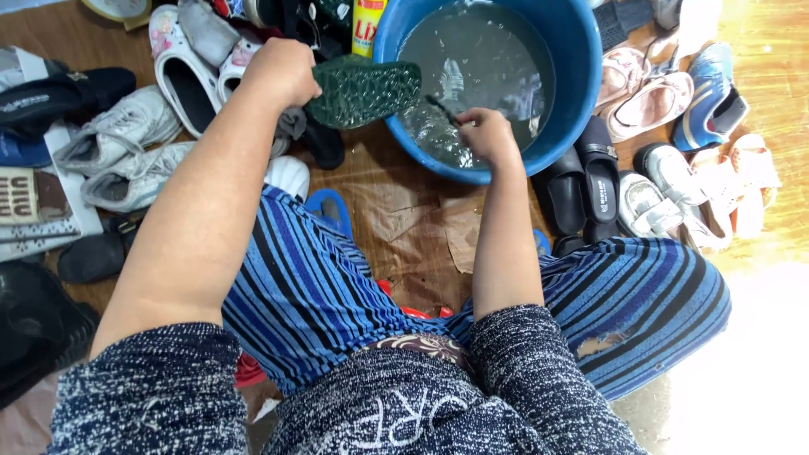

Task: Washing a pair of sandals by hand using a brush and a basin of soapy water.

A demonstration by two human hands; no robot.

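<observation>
My left hand (282, 72) grips a dark green shoe (364, 88) sole-up, held at the near left rim of a big blue basin (581, 76) of grey water. My right hand (486, 133) is closed around a small dark brush (444, 108) whose head dips into the water at the basin's near edge, where it splashes. Both forearms reach forward over my knees in blue striped trousers.
Many shoes lie around: white sneakers (126, 143) and white clogs (185, 72) at left, black slip-ons (586, 190) and pink and white children's shoes (653, 105) at right. A yellow bottle (367, 24) stands behind the basin. Brown paper (413, 227) covers the floor in front.
</observation>
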